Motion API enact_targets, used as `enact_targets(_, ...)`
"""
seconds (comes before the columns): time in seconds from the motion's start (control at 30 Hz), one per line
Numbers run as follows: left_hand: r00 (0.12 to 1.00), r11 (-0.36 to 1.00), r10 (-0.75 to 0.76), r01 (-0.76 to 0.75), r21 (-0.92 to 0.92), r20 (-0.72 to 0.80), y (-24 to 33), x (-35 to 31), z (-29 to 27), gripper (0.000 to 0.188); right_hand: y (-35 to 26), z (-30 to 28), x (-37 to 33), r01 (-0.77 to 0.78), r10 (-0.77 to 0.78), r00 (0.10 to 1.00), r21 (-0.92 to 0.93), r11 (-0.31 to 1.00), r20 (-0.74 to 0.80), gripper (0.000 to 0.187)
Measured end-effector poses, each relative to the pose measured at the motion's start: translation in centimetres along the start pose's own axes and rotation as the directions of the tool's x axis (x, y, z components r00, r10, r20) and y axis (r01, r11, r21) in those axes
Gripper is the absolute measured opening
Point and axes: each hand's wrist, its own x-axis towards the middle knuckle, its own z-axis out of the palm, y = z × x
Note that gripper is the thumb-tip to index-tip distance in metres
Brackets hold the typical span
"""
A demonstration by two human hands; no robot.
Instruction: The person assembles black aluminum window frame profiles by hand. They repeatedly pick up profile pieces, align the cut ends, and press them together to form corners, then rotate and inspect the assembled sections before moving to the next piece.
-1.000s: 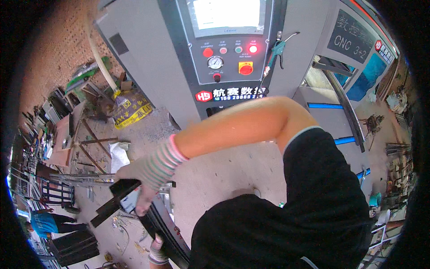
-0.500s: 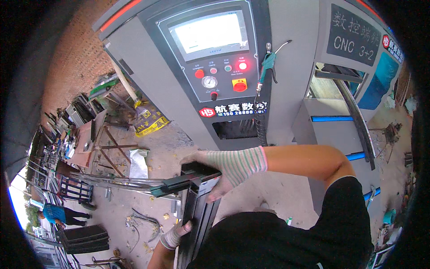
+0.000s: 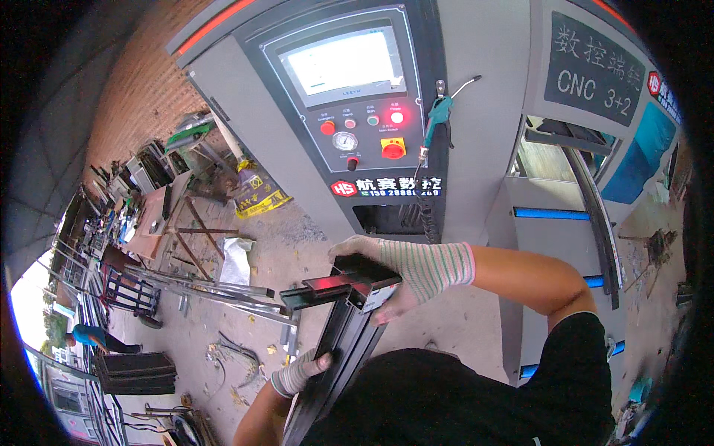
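A long black metal profile (image 3: pixel 338 364) with lengthwise grooves runs tilted from the lower edge up in front of my body. My right hand (image 3: pixel 405 267), in a white glove with a green-striped cuff, wraps round its upper end from behind and the right. At that end a short dark profile piece (image 3: pixel 320 291) sticks out to the left; I cannot tell whether it is joined on. Lower down, my left hand (image 3: pixel 301 373), gloved as well, is closed on the left side of the long profile, thumb across its face.
Ahead stands a grey machine with a lit screen (image 3: pixel 338 65), push buttons and a teal air gun (image 3: pixel 439 115) on a coiled hose. Blue-edged rollers (image 3: pixel 552 214) lie to its right. Long metal bars (image 3: pixel 201 290) reach in from the left, where a person (image 3: pixel 97 338) stands farther off.
Both hands and the long profile have shifted right in the picture, and the profile's upper end shows more of its cut face. Both hands keep their hold.
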Motion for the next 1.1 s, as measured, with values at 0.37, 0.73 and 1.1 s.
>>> enact_targets(0.37, 1.0, 0.997, -0.028, 0.028, 0.069, 0.004, 3.2, 0.9, 4.0, 0.096, -1.0, -2.2, -1.9, -0.033, 0.034, 0.999, -0.057, 0.998, 0.012, 0.107)
enact_targets(0.73, 0.994, 0.987, -0.035, 0.051, 0.152, -0.106, 5.3, 1.4, 6.0, 0.096, 0.2, -3.9, -2.8, -0.009, 0.003, 0.995, 0.054, 0.998, 0.099, 0.108)
enact_targets(1.1, 0.996, 0.979, 0.031, -0.014, 0.201, -0.082, 6.0, 3.3, 3.4, 0.088, 4.3, -6.5, -3.6, 0.092, -0.074, 0.989, 0.14, 0.986, -0.131, 0.105)
